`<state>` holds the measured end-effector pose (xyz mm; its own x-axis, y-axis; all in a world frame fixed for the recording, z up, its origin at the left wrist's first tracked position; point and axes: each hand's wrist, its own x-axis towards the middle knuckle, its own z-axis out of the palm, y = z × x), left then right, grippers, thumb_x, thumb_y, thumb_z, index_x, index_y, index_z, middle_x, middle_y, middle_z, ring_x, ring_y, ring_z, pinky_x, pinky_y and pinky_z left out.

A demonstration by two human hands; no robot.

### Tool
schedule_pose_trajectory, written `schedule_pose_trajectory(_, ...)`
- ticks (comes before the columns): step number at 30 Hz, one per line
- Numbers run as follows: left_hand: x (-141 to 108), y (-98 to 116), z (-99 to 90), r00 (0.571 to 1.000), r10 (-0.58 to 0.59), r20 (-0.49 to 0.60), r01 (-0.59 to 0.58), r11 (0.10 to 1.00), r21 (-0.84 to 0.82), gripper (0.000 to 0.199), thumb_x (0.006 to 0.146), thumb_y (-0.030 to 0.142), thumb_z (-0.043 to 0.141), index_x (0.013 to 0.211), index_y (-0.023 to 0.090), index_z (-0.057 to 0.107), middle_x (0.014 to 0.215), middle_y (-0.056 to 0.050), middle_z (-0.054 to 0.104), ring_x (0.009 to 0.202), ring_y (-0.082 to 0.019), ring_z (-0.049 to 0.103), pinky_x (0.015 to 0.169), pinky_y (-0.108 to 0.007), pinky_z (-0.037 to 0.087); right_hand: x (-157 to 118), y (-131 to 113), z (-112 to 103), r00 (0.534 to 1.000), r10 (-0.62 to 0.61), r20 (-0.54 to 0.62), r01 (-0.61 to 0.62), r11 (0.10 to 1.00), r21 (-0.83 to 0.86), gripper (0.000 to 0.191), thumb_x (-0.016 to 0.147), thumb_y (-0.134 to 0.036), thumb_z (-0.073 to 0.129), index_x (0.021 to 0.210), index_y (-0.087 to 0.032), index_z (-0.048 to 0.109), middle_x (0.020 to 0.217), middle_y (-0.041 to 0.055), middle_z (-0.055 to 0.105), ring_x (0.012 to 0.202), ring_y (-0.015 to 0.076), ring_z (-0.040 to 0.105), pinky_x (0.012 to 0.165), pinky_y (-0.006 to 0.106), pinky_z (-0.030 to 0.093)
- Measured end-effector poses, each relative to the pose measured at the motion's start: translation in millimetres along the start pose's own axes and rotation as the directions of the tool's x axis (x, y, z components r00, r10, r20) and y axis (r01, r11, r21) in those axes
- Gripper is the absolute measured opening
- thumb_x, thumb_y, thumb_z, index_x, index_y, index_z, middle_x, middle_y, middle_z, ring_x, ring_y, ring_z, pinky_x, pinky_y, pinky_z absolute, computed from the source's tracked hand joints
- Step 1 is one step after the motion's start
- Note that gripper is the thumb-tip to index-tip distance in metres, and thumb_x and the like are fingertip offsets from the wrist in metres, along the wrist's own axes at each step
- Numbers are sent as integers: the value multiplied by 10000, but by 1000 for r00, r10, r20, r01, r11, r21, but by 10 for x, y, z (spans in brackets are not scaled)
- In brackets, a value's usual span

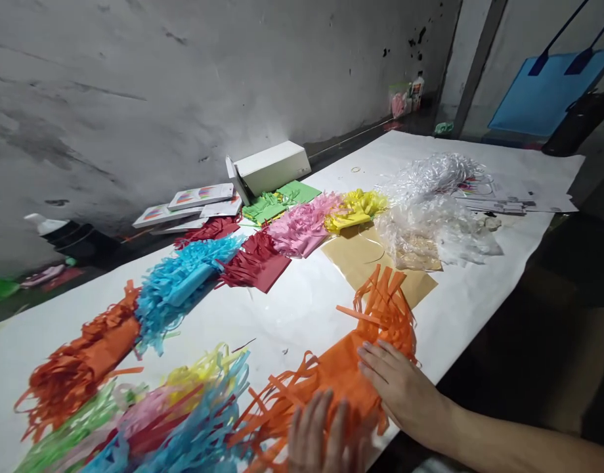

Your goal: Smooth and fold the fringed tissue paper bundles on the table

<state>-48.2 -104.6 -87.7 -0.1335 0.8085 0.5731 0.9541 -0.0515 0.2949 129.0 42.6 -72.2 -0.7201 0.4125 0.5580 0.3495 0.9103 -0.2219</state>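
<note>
Spread on the white-covered table (253,328) is an orange fringed tissue sheet (336,361), with cut strips at both its ends. My right hand (405,387) lies on the sheet's right part, fingers stretched out and palm down. At the bottom edge, my left hand (322,440) rests on the lower part of the same sheet, its fingers spread and slightly blurred. A multicoloured bunch of strips (184,420) lies left of the sheet. Under the sheet's upper fringe, a brown paper piece (361,256) shows partly.
Folded fringed bundles in orange (85,361), blue (184,276), dark red (257,263), pink (306,223) and yellow (356,210) form a row. Clear shredded strips (440,217) lie at the right. Behind are a white box (272,167) and a dark bottle (75,236).
</note>
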Motion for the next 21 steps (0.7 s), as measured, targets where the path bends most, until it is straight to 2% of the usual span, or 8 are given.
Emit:
schedule_pose_trajectory(2,77,211,237,999,-2,53,5,997,-72,575,850,182,639,1401,315,541,1233,-145,707,1172,-345,616,1029,-536,416,53,24,-69,1000,15,5,-15,1000,-4,428,801,-36,434,1137,-122,685,1218,138,717,1161,301,656,1037,502,521)
schedule_pose_trajectory(5,123,244,380,996,-40,82,48,995,-91,504,864,156,624,1345,306,591,1175,-112,739,1097,-317,646,968,-491,464,118,161,-177,997,78,-25,-79,995,-58,498,710,32,418,1092,-145,684,1186,107,729,1159,284,644,1105,546,423)
schedule_pose_trajectory(10,83,40,313,995,-27,92,38,991,-126,479,901,116,537,1318,336,625,1156,-89,751,1105,-299,632,951,-467,500,18,674,-437,968,238,-81,-247,959,-136,562,646,56,430,1115,-137,673,1214,120,714,1196,287,619,1153,600,289)
schedule_pose_trajectory(13,71,16,299,995,-12,103,25,992,-125,529,891,101,549,1357,347,593,1169,-88,745,1114,-299,636,946,-467,511,-193,1065,-686,945,322,-62,-327,914,-239,535,674,60,421,1090,-142,690,1196,134,719,1183,298,629,1136,604,308)
schedule_pose_trajectory(16,84,28,313,995,42,88,-35,996,-83,501,882,83,557,1329,304,602,1152,-93,746,1098,-285,648,932,-454,521,-389,1330,-999,900,431,-62,-410,793,-451,407,808,8,417,1052,-144,706,1182,174,712,1141,342,647,1101,620,346)
schedule_pose_trajectory(18,106,45,316,994,84,68,-82,996,-33,438,882,68,562,1272,255,626,1142,-93,747,1085,-271,651,925,-440,521,-413,1320,-1185,890,447,-95,-427,739,-522,368,878,-34,405,1089,-122,693,1213,210,685,1139,369,642,1084,635,363)
schedule_pose_trajectory(19,122,56,314,993,101,62,-101,995,-11,402,884,70,565,1246,229,635,1137,-96,746,1078,-269,649,919,-437,521,-381,1244,-1246,900,422,-109,-415,754,-510,373,895,-39,400,1133,-116,677,1239,210,671,1155,366,634,1090,631,369)
schedule_pose_trajectory(21,159,86,303,991,126,54,-127,992,16,346,884,85,573,1209,178,645,1120,-116,743,1061,-275,646,899,-434,524,-243,975,-1270,948,303,-104,-318,864,-389,400,907,-45,407,1228,-127,633,1289,166,656,1211,318,611,1137,580,374)
